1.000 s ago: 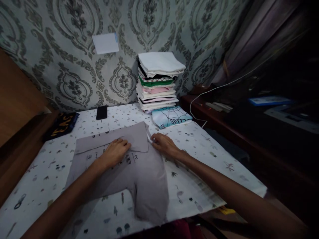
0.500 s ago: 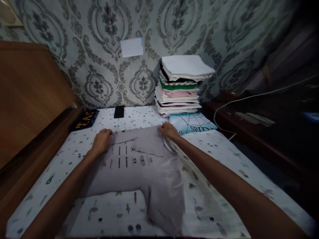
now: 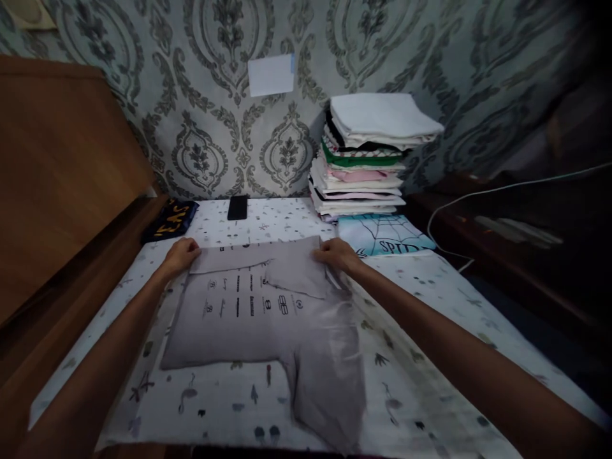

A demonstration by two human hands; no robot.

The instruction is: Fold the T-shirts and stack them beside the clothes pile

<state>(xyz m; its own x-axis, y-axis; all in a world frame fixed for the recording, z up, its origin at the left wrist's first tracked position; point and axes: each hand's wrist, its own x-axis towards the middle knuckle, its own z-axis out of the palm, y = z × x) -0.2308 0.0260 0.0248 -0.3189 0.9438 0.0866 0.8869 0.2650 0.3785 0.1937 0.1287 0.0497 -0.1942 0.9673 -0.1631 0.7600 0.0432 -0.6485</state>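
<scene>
Across the middle of the patterned sheet (image 3: 157,408), the grey shirt (image 3: 229,341) lies printed side up, its far strip folded toward you. Your left hand (image 3: 182,256) pinches its far left corner; your right hand (image 3: 337,254) pinches the far edge at right. Both grips narrow, fabric between fingers. Likely risks: uneven pull between hands skews the fold; the slanted flap (image 3: 296,274) left of your right hand could crease if the edge goes slack. The sleeve (image 3: 329,401) trails rumpled to the sheet's near edge, so a drag could bunch it or tip it over. Your right hand sits near the blue web-print cloth (image 3: 382,231) and clothes stack (image 3: 358,185); a wide swing far-right could bump both.
</scene>
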